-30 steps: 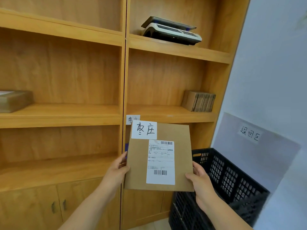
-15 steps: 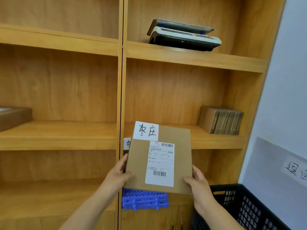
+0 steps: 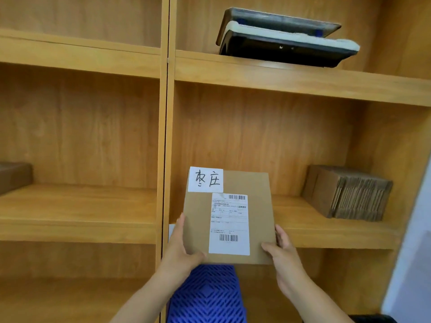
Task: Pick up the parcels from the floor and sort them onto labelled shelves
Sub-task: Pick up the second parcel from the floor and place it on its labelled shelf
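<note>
Before the front edge of the right-hand wooden shelf [image 3: 326,231], the flat brown cardboard parcel [image 3: 258,220] is pinched at its lower corners by the left grip [image 3: 180,249] and right grip [image 3: 281,249], and could catch that edge if tilted.

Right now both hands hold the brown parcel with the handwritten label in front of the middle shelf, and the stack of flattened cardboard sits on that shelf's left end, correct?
Not quite. In the head view the cardboard stack sits at the right end of the middle shelf. The rest holds: left hand and right hand hold the parcel.
</note>
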The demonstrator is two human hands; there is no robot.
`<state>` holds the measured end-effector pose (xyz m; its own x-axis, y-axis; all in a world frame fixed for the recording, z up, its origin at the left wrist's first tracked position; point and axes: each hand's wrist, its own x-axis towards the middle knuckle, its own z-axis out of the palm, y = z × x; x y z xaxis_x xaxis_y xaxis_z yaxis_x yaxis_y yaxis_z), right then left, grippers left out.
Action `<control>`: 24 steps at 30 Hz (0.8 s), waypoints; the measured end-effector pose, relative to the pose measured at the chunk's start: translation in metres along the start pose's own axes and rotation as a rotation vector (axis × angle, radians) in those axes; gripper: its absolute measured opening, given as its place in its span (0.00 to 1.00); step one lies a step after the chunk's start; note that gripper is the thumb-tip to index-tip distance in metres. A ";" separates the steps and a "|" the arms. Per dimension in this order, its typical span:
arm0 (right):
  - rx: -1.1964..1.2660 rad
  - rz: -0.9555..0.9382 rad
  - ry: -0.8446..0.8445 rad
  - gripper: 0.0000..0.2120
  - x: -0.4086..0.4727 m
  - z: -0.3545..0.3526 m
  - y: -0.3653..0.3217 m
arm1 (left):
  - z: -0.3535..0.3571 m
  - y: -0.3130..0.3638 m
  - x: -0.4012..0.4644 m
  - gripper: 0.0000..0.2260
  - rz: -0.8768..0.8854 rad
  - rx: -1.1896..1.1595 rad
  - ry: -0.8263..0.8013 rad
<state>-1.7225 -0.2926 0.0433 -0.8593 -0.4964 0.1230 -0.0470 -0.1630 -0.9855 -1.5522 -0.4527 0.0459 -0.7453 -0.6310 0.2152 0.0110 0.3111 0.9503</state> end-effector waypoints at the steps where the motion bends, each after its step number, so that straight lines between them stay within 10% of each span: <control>1: -0.004 -0.005 -0.001 0.29 0.008 0.005 -0.001 | -0.001 -0.004 0.011 0.48 0.029 0.074 0.010; 24: -0.611 -0.268 -0.130 0.35 0.137 0.052 -0.020 | -0.014 -0.013 0.155 0.39 0.222 0.656 0.145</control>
<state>-1.8126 -0.4010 0.0863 -0.7115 -0.6108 0.3473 -0.5616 0.1973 -0.8035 -1.6580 -0.5644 0.0701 -0.6754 -0.5773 0.4589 -0.2858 0.7786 0.5587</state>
